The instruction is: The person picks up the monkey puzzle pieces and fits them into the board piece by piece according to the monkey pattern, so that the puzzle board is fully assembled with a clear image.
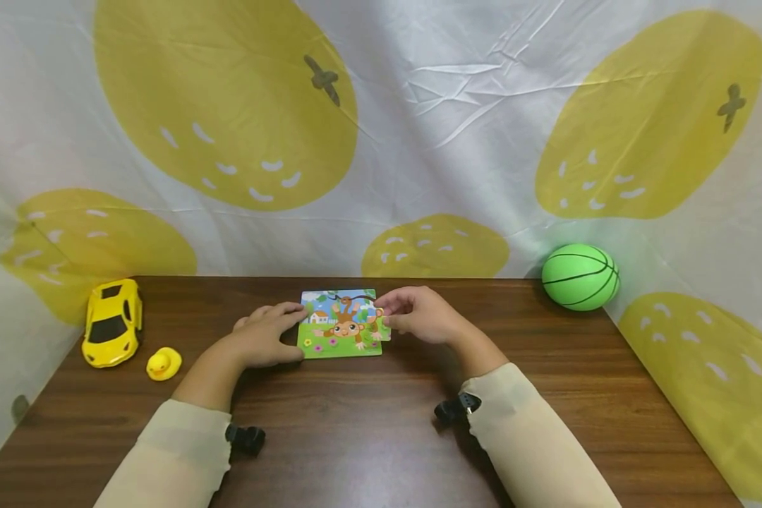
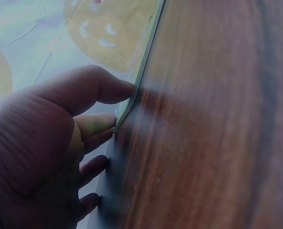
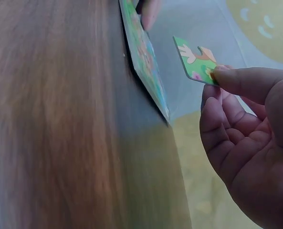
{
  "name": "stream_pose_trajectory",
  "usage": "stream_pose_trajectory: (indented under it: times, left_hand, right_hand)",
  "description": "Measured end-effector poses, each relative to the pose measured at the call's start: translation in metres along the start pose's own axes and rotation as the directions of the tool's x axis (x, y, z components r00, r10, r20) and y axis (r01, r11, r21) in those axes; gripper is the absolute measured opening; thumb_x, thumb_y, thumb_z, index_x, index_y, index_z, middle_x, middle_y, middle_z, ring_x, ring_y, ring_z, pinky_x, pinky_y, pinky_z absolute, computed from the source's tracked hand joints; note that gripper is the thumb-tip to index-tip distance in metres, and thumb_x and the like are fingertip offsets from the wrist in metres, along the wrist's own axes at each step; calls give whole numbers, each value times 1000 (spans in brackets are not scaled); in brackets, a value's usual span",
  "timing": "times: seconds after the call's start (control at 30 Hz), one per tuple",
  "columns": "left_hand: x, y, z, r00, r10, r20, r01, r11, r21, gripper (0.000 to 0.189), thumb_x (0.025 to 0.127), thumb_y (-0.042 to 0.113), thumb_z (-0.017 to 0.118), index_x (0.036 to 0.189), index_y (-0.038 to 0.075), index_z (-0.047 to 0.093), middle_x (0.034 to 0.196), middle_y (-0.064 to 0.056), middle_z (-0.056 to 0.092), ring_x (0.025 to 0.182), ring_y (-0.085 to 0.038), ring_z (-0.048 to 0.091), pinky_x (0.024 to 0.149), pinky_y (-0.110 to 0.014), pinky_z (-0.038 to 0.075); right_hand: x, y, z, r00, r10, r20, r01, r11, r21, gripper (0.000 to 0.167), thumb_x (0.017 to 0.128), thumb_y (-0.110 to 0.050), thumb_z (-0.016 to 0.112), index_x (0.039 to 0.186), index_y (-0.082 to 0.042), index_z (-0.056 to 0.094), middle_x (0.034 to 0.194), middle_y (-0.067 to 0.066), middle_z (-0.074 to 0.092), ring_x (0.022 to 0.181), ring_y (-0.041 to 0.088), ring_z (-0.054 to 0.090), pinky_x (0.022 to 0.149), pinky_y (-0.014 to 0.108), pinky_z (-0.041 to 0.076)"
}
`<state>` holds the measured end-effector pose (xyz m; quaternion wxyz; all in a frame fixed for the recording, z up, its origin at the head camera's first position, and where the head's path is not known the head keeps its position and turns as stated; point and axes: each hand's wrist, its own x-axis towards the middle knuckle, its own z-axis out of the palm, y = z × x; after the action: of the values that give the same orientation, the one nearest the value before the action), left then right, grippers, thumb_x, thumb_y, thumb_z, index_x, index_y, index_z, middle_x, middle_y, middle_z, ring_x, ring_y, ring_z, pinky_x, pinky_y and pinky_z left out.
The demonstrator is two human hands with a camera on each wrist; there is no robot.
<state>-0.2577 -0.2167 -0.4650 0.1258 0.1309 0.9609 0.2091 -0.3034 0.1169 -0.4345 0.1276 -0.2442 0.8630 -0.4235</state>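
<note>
A jigsaw puzzle board (image 1: pixel 339 346) with a picture of a monkey lies flat on the dark wooden table. My left hand (image 1: pixel 267 335) is at the board's left side, thumb near the front corner and fingertips farther back along the edge. Seen from the left wrist, the thumb (image 2: pixel 115 90) touches the rim of the board. Between thumb and fingers, my right hand (image 1: pixel 428 315) pinches a puzzle piece (image 3: pixel 194 62). That piece is raised above the table and overlaps the board's right edge in the head view. It shows green grass, a pale monkey hand and flowers.
On the left of the table stand a yellow toy car (image 1: pixel 111 324) and a small yellow rubber duck (image 1: pixel 164 364). A green ball with black lines (image 1: pixel 581 276) sits at the back right. A white curtain with yellow fruit prints (image 1: pixel 394 141) borders the table's back and sides.
</note>
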Motion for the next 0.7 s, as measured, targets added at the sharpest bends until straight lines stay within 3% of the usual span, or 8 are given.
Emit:
stream_pose_trajectory:
  times: [0.5,0.7]
  left_hand:
    - [-3,2,-3,1000,3,2,-3,1000,4,91,85,45,70,168,23,38,178,-4,28,162,-46,22,118,-78,24]
    - [-3,3,-3,1000,5,-4,-5,1000,2,91,85,45,70,168,23,39,177,-4,29,161,-46,23,118,-78,25]
  right_hand:
    - [23,3,22,996,28,82,-29,1000,5,29,98,-8,74,127,-6,76,102,7,76,79,11,66,69,28,58]
    - [29,4,27,997,27,68,-20,995,-102,27,96,-13,78,123,-11,80,101,3,79,83,8,67,75,27,58]
